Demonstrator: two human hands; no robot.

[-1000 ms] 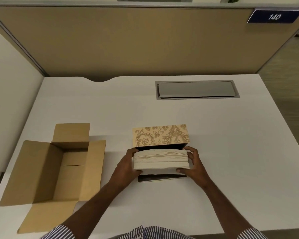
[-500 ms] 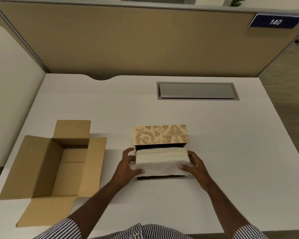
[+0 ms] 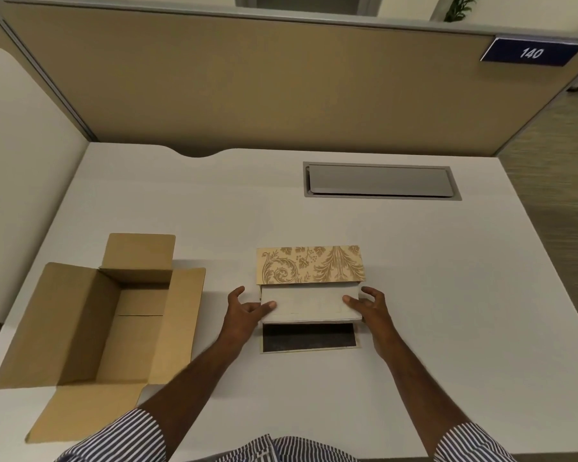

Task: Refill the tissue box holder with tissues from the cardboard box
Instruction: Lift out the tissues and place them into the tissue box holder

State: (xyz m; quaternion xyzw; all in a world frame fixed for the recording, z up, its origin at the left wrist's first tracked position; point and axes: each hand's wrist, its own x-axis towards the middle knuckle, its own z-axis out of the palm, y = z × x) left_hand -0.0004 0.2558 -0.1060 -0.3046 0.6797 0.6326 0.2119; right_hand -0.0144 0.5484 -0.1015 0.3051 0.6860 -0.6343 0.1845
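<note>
Black-lined, the front flap [image 3: 309, 338] lay open at 6 o'clock while the left hand [image 3: 244, 311] and right hand [image 3: 367, 308], fingers loose and gripping nothing, thumbed the tissue stack [image 3: 309, 305] down, apparently to seat it level in the tissue box holder [image 3: 311, 265] at mid-desk. Half a second earlier they had clasped its ends and the stack had stood taller. The emptied cardboard box [image 3: 114, 328] sat at 9 o'clock.

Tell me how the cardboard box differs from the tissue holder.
The box is plain brown; the holder has a gold leaf pattern. The box is bigger. The box is empty; the holder holds tissues, touched by the left hand and right hand. Both are open and sit on the white desk.
</note>
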